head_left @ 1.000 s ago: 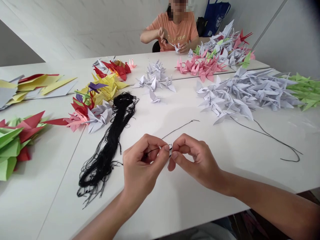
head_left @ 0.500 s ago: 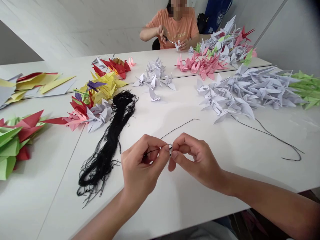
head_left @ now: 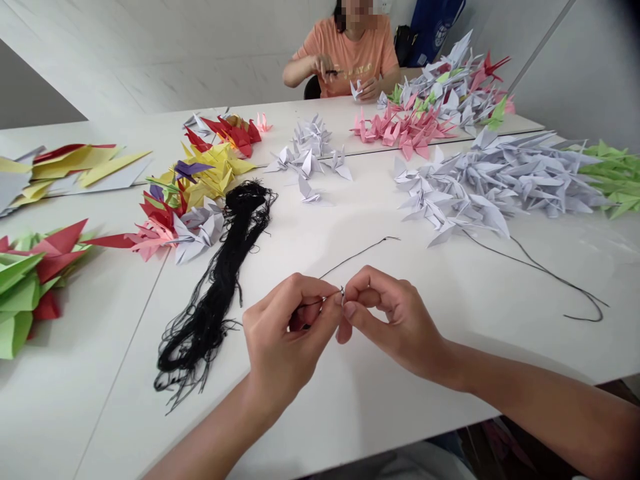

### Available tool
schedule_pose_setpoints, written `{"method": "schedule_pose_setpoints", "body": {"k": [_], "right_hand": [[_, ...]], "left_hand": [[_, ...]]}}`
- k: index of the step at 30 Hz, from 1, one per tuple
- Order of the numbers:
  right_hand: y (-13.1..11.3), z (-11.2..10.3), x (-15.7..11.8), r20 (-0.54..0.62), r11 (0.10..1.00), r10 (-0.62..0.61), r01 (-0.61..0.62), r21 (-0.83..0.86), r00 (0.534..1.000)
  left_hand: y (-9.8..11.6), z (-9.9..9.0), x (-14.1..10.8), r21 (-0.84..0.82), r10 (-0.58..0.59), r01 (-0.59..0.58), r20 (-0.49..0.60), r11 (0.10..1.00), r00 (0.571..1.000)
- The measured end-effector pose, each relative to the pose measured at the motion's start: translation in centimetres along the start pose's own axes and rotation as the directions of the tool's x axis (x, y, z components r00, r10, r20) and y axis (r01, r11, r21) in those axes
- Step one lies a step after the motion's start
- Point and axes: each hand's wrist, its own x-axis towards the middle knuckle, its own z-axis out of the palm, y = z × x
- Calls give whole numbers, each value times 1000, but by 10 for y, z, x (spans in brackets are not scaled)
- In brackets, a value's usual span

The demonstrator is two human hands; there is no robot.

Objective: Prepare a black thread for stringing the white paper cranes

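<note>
Two white table (head_left: 125,413) sections, joined along a seam, carry all items. One co-worker (head_left: 340,57) sits at the far end, upper centre, holding a small dark tool (head_left: 331,71) in one hand, its kind too small to tell, and a white paper crane (head_left: 356,89) at the other. One blue bag (head_left: 435,23) stands behind, upper right.

About ten heaps of origami cranes occupy the table, their edges partly merging. The largest, lavender-white (head_left: 495,183), lies right of centre, touching a green heap (head_left: 613,180) at the right edge. Others include pink (head_left: 400,133), mixed (head_left: 450,90), white (head_left: 310,153), yellow (head_left: 210,177) and red-green (head_left: 37,273).

One black thread hank (head_left: 215,287) lies just left of the person's two hands. One loose cord (head_left: 545,273) curves across the table at lower right.

The left hand (head_left: 285,340) and right hand (head_left: 400,327) meet at lower centre, near the table's near edge. The fingers (head_left: 350,310) of both are pinched together on one black thread (head_left: 360,257), whose free end extends toward the upper right.
</note>
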Motion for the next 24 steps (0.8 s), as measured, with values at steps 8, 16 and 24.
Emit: {"method": "schedule_pose_setpoints", "body": {"k": [8, 16, 24], "right_hand": [[-1, -1, 1, 12, 1000, -3, 3, 13, 1000], [-1, -1, 0, 14, 1000, -6, 6, 10, 1000], [1, -4, 1, -9, 999, -32, 32, -10, 999]], "left_hand": [[-3, 1, 3, 1, 53, -53, -26, 999, 998], [-3, 2, 2, -11, 44, -44, -16, 999, 999], [-6, 1, 2, -88, -129, 133, 48, 987, 991]]}}
